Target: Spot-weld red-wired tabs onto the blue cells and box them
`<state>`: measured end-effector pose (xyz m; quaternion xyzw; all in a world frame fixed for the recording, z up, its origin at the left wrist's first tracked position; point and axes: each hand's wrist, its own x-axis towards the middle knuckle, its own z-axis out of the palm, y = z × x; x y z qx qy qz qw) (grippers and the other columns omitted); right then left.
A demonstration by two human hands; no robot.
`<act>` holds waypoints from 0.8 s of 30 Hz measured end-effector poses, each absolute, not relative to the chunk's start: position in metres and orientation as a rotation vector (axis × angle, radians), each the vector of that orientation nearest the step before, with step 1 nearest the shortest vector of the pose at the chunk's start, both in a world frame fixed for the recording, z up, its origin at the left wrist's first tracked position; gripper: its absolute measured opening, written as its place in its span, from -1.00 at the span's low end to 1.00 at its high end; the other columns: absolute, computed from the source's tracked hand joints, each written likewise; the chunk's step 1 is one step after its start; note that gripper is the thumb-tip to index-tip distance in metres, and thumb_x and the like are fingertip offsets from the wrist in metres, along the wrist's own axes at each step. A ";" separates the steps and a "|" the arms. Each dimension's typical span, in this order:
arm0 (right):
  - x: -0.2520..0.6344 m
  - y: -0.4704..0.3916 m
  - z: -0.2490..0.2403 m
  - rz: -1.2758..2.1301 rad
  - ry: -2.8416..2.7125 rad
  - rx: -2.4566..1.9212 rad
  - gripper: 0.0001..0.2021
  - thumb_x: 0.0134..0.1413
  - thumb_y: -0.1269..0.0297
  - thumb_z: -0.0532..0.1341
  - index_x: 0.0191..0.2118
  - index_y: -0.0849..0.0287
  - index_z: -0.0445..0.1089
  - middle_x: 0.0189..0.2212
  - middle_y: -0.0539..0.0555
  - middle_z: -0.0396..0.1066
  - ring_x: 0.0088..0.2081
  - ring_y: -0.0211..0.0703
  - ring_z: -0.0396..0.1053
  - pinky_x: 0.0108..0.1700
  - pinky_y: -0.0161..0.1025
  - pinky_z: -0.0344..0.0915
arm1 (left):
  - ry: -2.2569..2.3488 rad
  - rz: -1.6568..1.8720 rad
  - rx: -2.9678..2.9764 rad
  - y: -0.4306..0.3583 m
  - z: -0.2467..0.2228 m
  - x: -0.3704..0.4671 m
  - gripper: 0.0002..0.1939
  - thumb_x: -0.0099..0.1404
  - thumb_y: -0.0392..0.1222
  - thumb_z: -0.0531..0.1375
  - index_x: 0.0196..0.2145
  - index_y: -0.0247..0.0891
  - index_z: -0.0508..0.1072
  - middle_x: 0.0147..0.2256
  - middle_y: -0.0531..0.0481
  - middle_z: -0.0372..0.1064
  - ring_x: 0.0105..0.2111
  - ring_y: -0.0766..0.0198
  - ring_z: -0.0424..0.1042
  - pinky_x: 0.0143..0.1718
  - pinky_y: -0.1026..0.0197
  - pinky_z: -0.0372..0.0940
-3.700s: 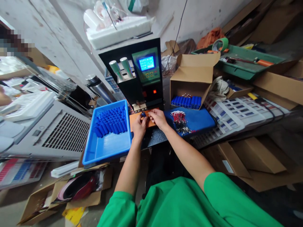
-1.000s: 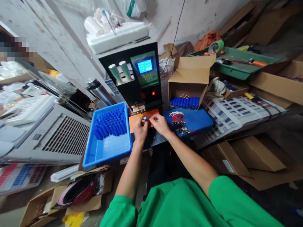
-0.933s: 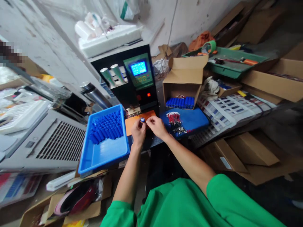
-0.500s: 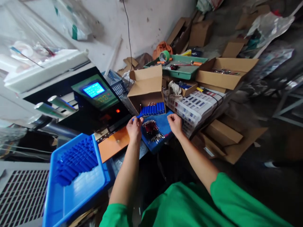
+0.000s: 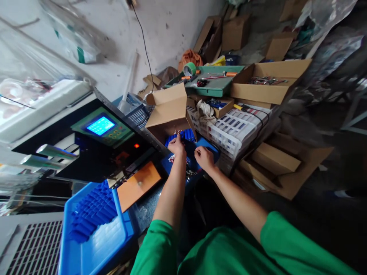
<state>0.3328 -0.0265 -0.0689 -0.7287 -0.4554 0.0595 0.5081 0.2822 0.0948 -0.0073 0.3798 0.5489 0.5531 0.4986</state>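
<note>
Blue cylinders (image 5: 188, 135) lie in a row inside an open cardboard box (image 5: 169, 109), at the middle of the view. The left hand (image 5: 177, 146) is at the box's mouth and hides part of the row; its fingers are bent together, but whether they grip a cylinder cannot be told. The cylinders are smooth, deep blue and slim, packed side by side, with small reddish and whitish bits showing behind them. Their long axes run roughly from the back of the box towards the person, near ends facing the opening.

In front of the box is a blue mat (image 5: 211, 148) holding a bundle of wires (image 5: 189, 174) with pale and shiny ends, partly behind the left forearm. The right hand (image 5: 205, 158) is over the mat, apart from the left, fingers curled in; its grip cannot be made out.

To the left stands a black machine (image 5: 96, 158) with a lit screen (image 5: 101, 125) and a red light (image 5: 137, 146). An orange plate (image 5: 139, 185) lies before it, beside a blue tray (image 5: 106, 246) part-filled with similar cylinders.

Right of the box is a white lattice crate (image 5: 229, 139) with a crumpled cloth (image 5: 205, 111) near it. Farther back are a green tray (image 5: 212, 90) with a tape roll (image 5: 189, 69), and another open carton (image 5: 259, 93) holding wires.
</note>
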 end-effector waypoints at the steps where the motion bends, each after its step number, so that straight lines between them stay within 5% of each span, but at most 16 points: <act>1: 0.333 -0.027 -0.069 0.137 -1.106 -1.760 -0.86 0.21 0.33 0.13 -0.29 0.15 0.44 -0.32 0.13 0.54 -0.30 -0.10 0.45 -0.21 -0.24 0.27 | 1.371 1.336 0.964 0.098 -0.011 0.285 -0.58 0.07 0.01 0.41 -0.58 -0.27 0.29 -0.68 0.17 0.17 -0.66 0.46 0.18 -0.62 0.36 0.11; 10: 0.330 -0.029 -0.068 0.120 -1.125 -1.785 -0.86 0.23 0.34 0.13 -0.27 0.15 0.44 -0.31 0.14 0.52 -0.27 -0.09 0.43 -0.21 -0.24 0.23 | 1.359 1.191 1.163 0.113 -0.017 0.279 -0.72 0.00 -0.11 0.43 -0.52 -0.32 0.45 -0.63 0.15 0.24 -0.59 0.45 0.22 -0.52 0.34 0.20; 24: 0.329 -0.028 -0.074 0.032 -1.121 -1.813 -0.86 0.22 0.35 0.13 -0.29 0.16 0.44 -0.31 0.14 0.52 -0.27 -0.10 0.42 -0.19 -0.24 0.24 | 1.176 1.194 0.864 0.091 0.000 0.261 -0.63 0.19 -0.37 0.27 -0.06 -0.31 0.30 -0.47 0.12 0.32 -0.54 0.35 0.42 -0.30 0.13 0.49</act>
